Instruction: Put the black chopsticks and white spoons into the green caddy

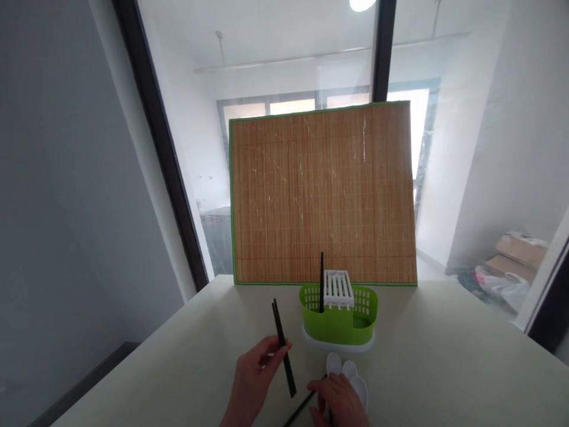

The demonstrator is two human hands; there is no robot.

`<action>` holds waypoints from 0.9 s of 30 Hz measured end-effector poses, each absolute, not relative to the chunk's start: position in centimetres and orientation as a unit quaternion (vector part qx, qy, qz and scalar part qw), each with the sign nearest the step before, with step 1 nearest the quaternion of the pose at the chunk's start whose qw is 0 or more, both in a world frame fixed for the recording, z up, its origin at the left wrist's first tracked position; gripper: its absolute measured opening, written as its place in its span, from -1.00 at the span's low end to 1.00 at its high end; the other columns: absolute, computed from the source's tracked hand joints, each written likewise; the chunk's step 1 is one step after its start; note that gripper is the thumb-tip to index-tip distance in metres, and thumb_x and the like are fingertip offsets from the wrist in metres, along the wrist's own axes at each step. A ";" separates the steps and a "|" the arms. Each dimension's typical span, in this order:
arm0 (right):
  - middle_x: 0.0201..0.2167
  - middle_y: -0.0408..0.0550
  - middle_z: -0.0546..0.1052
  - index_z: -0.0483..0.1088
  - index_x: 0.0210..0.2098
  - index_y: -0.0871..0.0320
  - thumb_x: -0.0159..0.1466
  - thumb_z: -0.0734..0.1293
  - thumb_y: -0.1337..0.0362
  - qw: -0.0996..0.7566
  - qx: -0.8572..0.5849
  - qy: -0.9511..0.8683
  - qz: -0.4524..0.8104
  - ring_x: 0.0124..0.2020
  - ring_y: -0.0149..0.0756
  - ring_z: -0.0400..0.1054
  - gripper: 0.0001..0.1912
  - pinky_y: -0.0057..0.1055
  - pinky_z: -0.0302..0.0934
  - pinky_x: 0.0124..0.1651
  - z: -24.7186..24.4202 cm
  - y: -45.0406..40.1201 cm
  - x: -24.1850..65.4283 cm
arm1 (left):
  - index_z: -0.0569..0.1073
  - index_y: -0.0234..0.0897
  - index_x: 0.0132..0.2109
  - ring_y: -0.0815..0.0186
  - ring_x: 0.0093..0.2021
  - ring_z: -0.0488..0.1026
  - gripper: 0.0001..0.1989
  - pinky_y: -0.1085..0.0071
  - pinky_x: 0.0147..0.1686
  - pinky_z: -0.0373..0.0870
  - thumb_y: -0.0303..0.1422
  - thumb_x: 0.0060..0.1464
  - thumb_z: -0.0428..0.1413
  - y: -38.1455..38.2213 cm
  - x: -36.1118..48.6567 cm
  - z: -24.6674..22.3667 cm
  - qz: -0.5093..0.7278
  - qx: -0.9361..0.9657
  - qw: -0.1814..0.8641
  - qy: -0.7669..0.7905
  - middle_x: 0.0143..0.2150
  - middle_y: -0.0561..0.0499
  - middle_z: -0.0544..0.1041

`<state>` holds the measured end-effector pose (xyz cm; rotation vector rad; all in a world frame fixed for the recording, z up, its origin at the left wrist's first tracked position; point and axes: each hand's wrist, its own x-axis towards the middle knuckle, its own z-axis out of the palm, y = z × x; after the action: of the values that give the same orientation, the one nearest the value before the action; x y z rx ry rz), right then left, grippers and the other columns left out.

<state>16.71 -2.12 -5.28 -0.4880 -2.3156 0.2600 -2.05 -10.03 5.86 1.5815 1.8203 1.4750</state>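
My left hand (256, 372) pinches a pair of black chopsticks (280, 328), which slant up and away above the table. My right hand (336, 398) is low over the table with its fingers curled at a black chopstick, whose dark end shows beneath the palm. Another black chopstick (300, 409) lies at an angle beside the fingertips. White spoons (361, 388) lie partly under this hand. Just beyond stands a green utensil basket (329, 328) with a white base and a white slotted rack (338, 289). A black chopstick (322, 279) stands upright in its left compartment.
A bamboo mat (322, 196) with green edging stands upright at the far edge of the pale table (186, 362). Behind it is a glass partition with dark frames. Cardboard boxes and bags (515, 261) sit beyond the glass at right.
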 end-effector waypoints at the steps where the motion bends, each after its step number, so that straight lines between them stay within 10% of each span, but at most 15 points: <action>1: -0.51 -0.27 0.45 0.27 -0.15 0.02 0.02 0.32 0.42 0.368 -0.189 -0.904 0.105 -0.41 -0.30 0.31 -0.60 -0.39 0.05 -0.32 -5.3 -2.1 16.8 | 0.51 -0.19 -0.21 0.30 -0.25 0.51 -0.74 0.51 -0.25 0.45 -0.15 0.06 0.07 -9.9 -2.0 6.0 0.527 0.546 0.165 0.630 -0.26 0.05 0.58; 20: -0.51 -0.26 0.44 0.29 -0.22 0.04 0.02 0.28 0.48 0.368 -0.174 -0.909 0.088 -0.43 -0.32 0.31 -0.66 -0.40 0.03 -0.33 -5.0 -2.0 17.1 | 0.53 -0.24 -0.23 0.29 -0.27 0.52 -0.74 0.49 -0.28 0.46 -0.19 0.06 0.05 -8.9 -2.3 5.0 0.502 0.558 0.166 0.639 -0.27 0.02 0.59; 27: -0.53 -0.26 0.43 0.29 -0.23 0.04 0.03 0.27 0.47 0.388 -0.162 -0.904 0.078 -0.46 -0.32 0.30 -0.68 -0.39 0.02 -0.34 -5.0 -2.1 16.9 | 0.53 -0.29 -0.22 0.28 -0.31 0.52 -0.71 0.41 -0.26 0.48 -0.18 -0.01 0.13 -4.6 -4.7 11.4 0.574 0.549 0.105 0.598 -0.28 -0.01 0.59</action>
<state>16.89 -2.11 -4.97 -0.4115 -2.2996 0.1991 -4.68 -4.58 11.40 1.6181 1.7640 1.6930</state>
